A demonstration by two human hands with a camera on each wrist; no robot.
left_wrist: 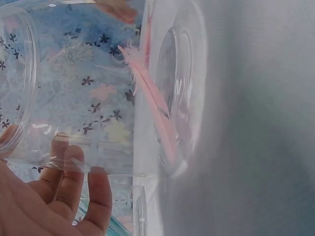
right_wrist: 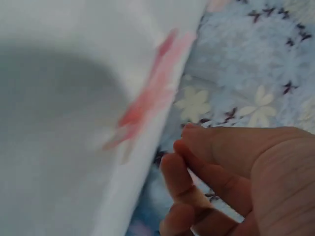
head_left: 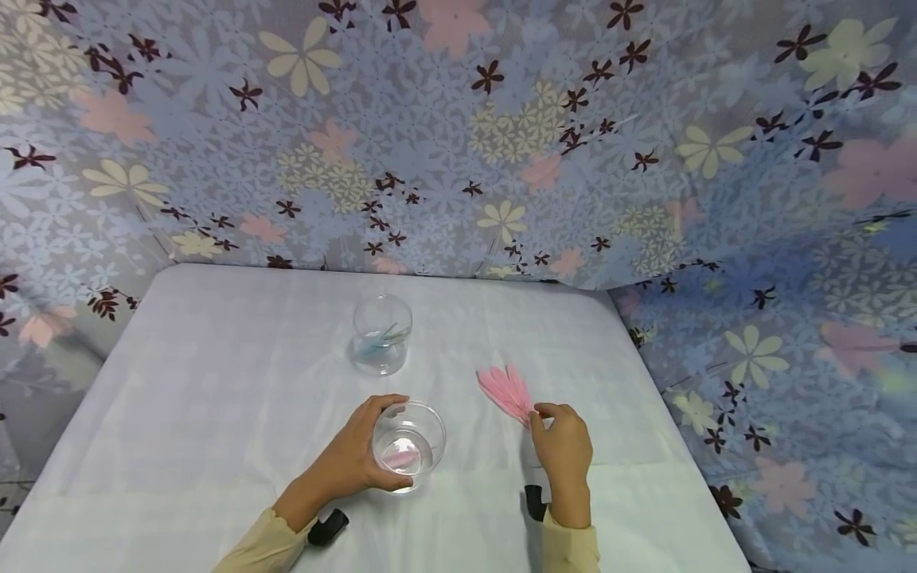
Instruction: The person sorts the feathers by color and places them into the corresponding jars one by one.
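My left hand [head_left: 351, 458] grips a clear cup [head_left: 439, 434] round its side, thumb at the near side and fingers at the far side. A single pink feather [left_wrist: 152, 103] leans inside near the cup's base. A small bunch of pink feathers [head_left: 505, 391] lies on the white table to the right. My right hand [head_left: 566, 446] hovers by its quill ends, fingers loosely bent, thumb close to the index finger. In the right wrist view, the blurred pink feathers [right_wrist: 147, 91] appear apart from the fingertips and nothing shows between them.
Behind the held cup stands a second clear cup [head_left: 364, 322] with blue-green feathers [head_left: 377, 344] in it. The white-covered table [head_left: 215, 382] is bordered at the back and right by a hanging floral cloth [head_left: 430, 159].
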